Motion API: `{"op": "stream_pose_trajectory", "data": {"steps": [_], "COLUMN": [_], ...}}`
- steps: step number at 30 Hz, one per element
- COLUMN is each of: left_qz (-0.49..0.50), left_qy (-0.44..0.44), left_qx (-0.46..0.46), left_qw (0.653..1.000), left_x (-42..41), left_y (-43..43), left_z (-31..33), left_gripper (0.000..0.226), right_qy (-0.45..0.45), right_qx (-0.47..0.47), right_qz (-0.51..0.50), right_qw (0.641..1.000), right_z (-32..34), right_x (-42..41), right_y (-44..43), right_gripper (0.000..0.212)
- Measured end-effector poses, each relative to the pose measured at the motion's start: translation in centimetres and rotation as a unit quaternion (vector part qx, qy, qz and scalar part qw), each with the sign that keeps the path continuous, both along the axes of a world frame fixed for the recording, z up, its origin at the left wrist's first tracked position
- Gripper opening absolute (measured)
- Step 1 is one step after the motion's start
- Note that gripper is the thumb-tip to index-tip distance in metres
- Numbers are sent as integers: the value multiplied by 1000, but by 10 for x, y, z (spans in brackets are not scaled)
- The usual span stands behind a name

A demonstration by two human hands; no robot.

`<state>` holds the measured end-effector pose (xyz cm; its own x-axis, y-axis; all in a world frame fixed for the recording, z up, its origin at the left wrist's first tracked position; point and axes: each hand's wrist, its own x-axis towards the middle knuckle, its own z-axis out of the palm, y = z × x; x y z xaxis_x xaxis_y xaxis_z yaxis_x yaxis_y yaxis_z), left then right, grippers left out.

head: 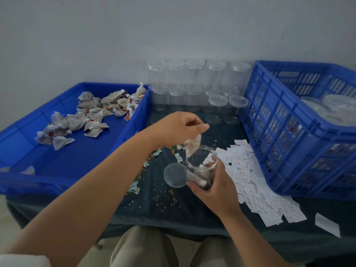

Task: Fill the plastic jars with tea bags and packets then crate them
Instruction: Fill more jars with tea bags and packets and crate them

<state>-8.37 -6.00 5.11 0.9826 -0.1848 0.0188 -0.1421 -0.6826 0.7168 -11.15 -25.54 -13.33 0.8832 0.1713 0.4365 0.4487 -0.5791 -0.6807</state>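
Observation:
My right hand grips an open clear plastic jar, tilted toward me over the dark table, with a few tea bags inside. Its loose lid lies just left of the jar. My left hand pinches a white tea bag that hangs right above the jar's mouth. A heap of several tea bags lies in the shallow blue tray at the left. White paper packets are strewn to the right of the jar.
Several empty lidded jars are stacked against the back wall. A slatted blue crate at the right holds lidded jars. Small green sachets and loose grains litter the dark tablecloth. My knees show under the table's front edge.

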Motion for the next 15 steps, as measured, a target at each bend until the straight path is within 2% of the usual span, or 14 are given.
{"op": "stream_pose_trajectory", "data": {"steps": [3, 4, 6, 9, 12, 13, 14, 15], "left_qz": [-84, -101, -99, -3, 125, 152, 160, 151], "left_qy": [118, 125, 83, -22, -25, 13, 80, 173], "left_qx": [-66, -59, -29, -8, -18, 27, 109, 195], "left_qw": [987, 985, 991, 1000, 992, 988, 978, 953], "left_x": [-7, -9, -12, -19, -30, -34, -38, -42], "left_y": [10, 16, 35, 83, 149, 169, 186, 200], "left_z": [5, 7, 14, 28, 31, 28, 23, 15], "left_gripper": [31, 31, 29, 23, 15, 12, 15, 21], "right_qy": [10, 13, 15, 10, 1, 0, 1, 3], "right_qx": [-4, -3, 0, -6, -16, -16, -13, -9], "right_qz": [-3, -5, -9, -7, -1, 0, 1, 3], "right_qw": [1000, 1000, 1000, 1000, 1000, 1000, 1000, 1000], "right_z": [-2, -2, -1, -1, -2, -3, -3, -3], "right_x": [1, 1, 0, 0, 1, 1, 1, 2], "right_y": [-1, -1, -1, -2, -3, -4, -4, -4], "right_gripper": [111, 112, 112, 112, 110, 109, 109, 109]}}
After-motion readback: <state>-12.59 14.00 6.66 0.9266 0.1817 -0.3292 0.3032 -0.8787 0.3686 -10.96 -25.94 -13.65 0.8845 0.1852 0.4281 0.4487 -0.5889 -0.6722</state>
